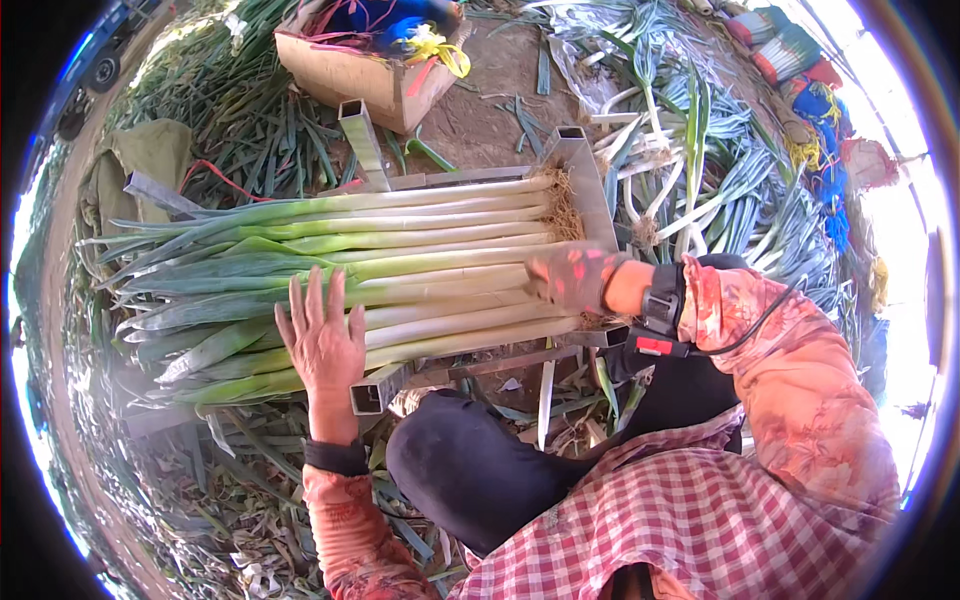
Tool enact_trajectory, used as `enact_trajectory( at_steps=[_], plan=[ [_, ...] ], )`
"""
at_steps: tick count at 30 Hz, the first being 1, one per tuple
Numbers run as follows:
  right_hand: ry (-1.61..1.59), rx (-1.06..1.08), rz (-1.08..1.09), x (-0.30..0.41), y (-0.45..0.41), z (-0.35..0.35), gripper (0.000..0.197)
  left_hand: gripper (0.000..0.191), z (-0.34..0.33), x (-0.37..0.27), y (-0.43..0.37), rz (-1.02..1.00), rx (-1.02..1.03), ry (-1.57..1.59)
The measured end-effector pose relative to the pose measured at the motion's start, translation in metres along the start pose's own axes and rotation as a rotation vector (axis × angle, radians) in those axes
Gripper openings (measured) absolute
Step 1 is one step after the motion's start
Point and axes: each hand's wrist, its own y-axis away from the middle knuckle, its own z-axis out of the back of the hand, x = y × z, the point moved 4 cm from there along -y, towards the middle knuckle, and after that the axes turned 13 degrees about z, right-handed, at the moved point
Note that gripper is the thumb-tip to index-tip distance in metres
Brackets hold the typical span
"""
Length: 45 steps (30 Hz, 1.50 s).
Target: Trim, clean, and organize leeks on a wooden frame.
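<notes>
Several long leeks or large green onions lie side by side in a metal frame, white stems to the right and green leaves to the left. My bare left hand rests palm down over the leaves, fingers spread. At the root end, my right hand, in a dark glove with pink spots, is curled against the stems; its fingertips are blurred and partly hidden. Brown roots butt against the frame's right end plate. A strapped device sits on my right wrist.
A cardboard box with coloured ties stands beyond the frame. Loose leeks are heaped at the right, and tied bundles lie farther back. Square metal posts rise at the frame's sides. Cut leaves cover the ground at the upper left.
</notes>
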Motion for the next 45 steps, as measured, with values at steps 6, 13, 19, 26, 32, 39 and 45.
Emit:
enact_trajectory(
  at_steps=[6, 13, 19, 26, 32, 39, 45],
  plan=[
    [-0.148, -0.141, -0.102, -0.062, -0.017, -0.032, 0.045, 0.045, -0.020, -0.021, -0.023, -0.035, 0.209, -0.096],
    [-0.241, -0.160, -0.008, -0.056, -0.016, -0.019, 0.033, 0.043, -0.036, -0.013, -0.008, -0.024, 0.236, -0.217],
    [-1.300, -0.553, 0.606, -0.073, 0.130, 0.100, 0.029, 0.040, -0.011, -0.010, -0.012, -0.173, 0.194, -0.013],
    [-1.046, -1.425, -0.597, -0.232, 0.403, -0.045, 0.031, 0.039, 0.117, -0.003, -0.003, 0.036, 0.033, 0.156],
    [-0.643, -0.783, -1.232, -0.274, 0.373, -0.283, 0.036, 0.025, 0.199, -0.037, -0.007, 0.389, -0.040, 0.290],
    [-1.187, -0.913, -1.558, -0.232, 0.257, -0.339, 0.053, 0.033, 0.200, -0.162, 0.016, 0.202, 0.199, 0.325],
    [-1.416, -1.321, -1.382, -0.254, 0.266, -0.380, 0.025, 0.035, 0.186, -0.171, 0.027, 0.205, 0.433, 0.311]
  ],
)
